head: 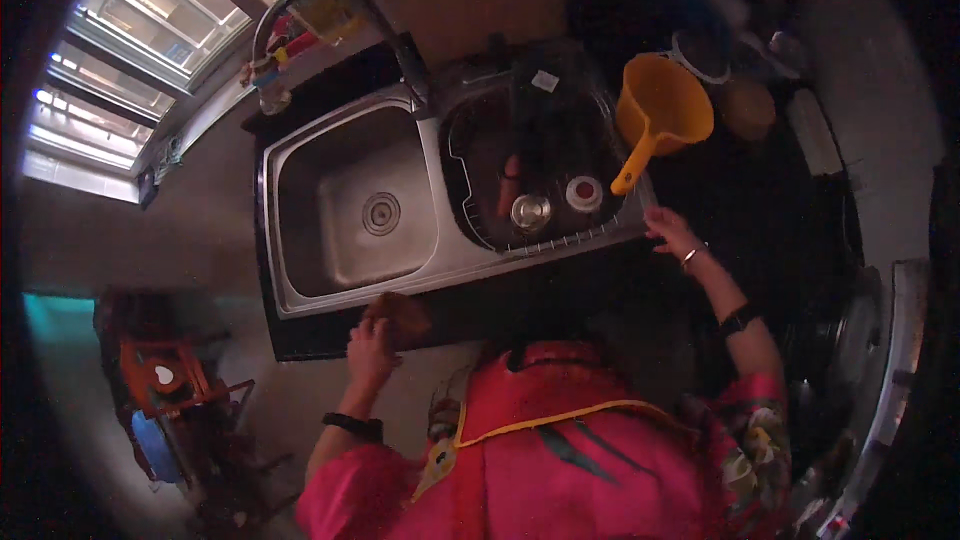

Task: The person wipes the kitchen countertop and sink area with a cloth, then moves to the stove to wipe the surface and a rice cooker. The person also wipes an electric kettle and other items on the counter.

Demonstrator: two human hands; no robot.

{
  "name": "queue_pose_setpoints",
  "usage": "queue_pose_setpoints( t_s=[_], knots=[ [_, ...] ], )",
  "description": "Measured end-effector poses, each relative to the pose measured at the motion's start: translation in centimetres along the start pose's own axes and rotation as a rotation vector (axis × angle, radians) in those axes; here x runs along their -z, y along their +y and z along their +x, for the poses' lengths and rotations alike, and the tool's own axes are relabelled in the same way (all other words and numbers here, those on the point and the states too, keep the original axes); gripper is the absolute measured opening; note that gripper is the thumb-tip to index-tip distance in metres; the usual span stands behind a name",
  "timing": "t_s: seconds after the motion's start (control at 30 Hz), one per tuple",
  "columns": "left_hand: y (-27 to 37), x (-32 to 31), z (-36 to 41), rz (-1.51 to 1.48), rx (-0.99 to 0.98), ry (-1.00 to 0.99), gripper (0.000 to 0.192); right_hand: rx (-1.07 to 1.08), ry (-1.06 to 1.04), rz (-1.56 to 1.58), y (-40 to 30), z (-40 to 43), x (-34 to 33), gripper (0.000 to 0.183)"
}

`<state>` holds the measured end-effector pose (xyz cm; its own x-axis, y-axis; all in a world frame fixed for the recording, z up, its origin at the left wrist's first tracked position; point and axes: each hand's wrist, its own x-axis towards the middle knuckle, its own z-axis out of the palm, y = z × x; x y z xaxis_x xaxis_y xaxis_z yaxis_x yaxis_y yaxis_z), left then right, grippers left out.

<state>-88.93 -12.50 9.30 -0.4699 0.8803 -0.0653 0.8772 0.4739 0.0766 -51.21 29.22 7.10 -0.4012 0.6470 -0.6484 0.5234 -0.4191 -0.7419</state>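
Observation:
My left hand [371, 351] holds a brown cloth or pad [403, 316] on the dark counter edge, just in front of the stainless steel sink [352, 307]. The left basin [375, 247] has a round drain strainer [382, 214] in its floor. Over at the sink's front right corner is my right hand [671, 231], fingers slightly apart and nothing visible in them; whether it touches the rim is unclear. The handle of an orange plastic dipper [667, 101] points down towards that hand.
A wire rack [466, 199] lines the right basin, with a metal cup or lid [531, 213] and a white-rimmed round item [584, 193] inside. The faucet [390, 37] arches over the back. Dim items crowd the right side. A red-brown chair [161, 375] stands at the lower left.

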Motion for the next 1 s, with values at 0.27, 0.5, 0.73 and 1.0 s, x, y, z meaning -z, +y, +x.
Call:
queue_pose_setpoints(
  t_s=[0.27,0.5,0.73,1.0],
  knots=[
    [-11.1,-1.9,1.9,-0.395,0.313,-0.197,0.063,0.108,0.108,-0.059,0.7,-1.3,-4.7,0.047],
    [-0.5,-2.4,4.3,-0.128,-0.209,0.039,0.06,0.314,0.163,-0.299,1.2,-1.1,-10.1,0.058],
    [2.6,-1.8,7.3,-0.112,-0.516,0.073,0.063,0.388,0.325,-0.182,3.9,-4.8,-13.4,0.063],
    [1.5,-2.9,8.8,-0.159,-0.699,0.047,0.06,0.2,0.426,-0.221,6.5,-11.3,-15.6,0.051]
  ],
)
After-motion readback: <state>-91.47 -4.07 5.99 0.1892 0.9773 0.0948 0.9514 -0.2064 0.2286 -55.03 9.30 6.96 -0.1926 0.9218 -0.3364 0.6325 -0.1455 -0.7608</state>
